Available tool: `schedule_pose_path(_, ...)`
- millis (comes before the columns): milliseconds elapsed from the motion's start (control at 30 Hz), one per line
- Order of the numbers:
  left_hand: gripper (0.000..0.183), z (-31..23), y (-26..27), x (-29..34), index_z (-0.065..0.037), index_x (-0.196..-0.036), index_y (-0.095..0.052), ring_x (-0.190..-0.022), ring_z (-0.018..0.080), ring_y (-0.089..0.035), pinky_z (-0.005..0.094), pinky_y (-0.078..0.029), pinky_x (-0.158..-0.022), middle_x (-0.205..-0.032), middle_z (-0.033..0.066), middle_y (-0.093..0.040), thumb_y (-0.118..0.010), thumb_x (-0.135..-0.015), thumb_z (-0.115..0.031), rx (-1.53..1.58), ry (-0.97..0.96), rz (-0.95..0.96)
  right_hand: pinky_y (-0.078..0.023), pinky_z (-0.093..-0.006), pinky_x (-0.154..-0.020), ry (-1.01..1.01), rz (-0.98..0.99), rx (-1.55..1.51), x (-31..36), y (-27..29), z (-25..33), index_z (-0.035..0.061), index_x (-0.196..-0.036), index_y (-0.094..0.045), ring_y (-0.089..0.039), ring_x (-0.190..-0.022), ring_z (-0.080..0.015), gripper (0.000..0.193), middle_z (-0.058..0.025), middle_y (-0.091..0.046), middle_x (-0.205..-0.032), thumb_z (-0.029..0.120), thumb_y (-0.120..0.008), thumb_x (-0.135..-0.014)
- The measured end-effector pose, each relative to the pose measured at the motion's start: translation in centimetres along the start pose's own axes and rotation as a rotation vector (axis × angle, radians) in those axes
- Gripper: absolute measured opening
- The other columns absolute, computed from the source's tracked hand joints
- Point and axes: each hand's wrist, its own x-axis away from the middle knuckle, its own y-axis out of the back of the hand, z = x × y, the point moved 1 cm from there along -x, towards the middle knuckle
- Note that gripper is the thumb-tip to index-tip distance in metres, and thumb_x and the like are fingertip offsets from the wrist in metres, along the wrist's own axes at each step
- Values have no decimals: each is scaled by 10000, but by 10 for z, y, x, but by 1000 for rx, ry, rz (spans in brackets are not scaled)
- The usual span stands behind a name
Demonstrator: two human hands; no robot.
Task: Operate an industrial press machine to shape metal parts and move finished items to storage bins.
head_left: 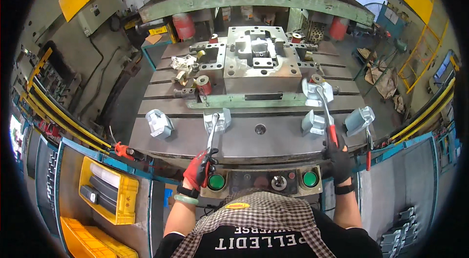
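Observation:
My left hand (198, 170), in a red and black glove, is closed around the handle of metal tongs (213, 133). Their tips meet a silvery metal part (223, 120) at the front of the press bed. In a dark glove, my right hand (337, 161) grips red-handled tongs (327, 111). The far end of these lies against another metal part (310, 93), beside the die's front right corner. Further metal parts stand along the bed: one at the left (159, 123), one below the right tongs' tips (313, 124), and one at the right (360, 120).
A steel die (263, 81) sits mid-bed under the press's green upper beam (259, 6). Two green buttons (216, 182) flank the control panel before me. Another red-handled tool (369, 153) hangs at the right edge. Yellow crates (128, 204) stand lower left; metal pieces (403, 233) lie lower right.

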Motion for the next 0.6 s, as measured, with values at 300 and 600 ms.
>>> schedule_pose_path(300, 313, 8, 3, 0, -90, -1180, -569, -591, 76, -501, 223, -404, -503, -759, -12, -552, -461, -938, -255, -540, -344, -10, -414, -234, -555, 23, 268, -487, -133, -99, 52, 114, -1243, -500, -492, -629, -71, 359, 1, -554, -820, 259, -502, -914)
schedule_pose_path(600, 378, 43, 21, 25, -50, -1187, -535, -728, 205, -582, 287, -486, -645, -961, 125, -595, -534, -810, -13, -485, -122, -29, -456, -344, -677, -69, 279, -131, -237, -176, 71, 82, -1100, -557, -629, -735, -228, 392, -119, -654, -804, 391, -508, -864)
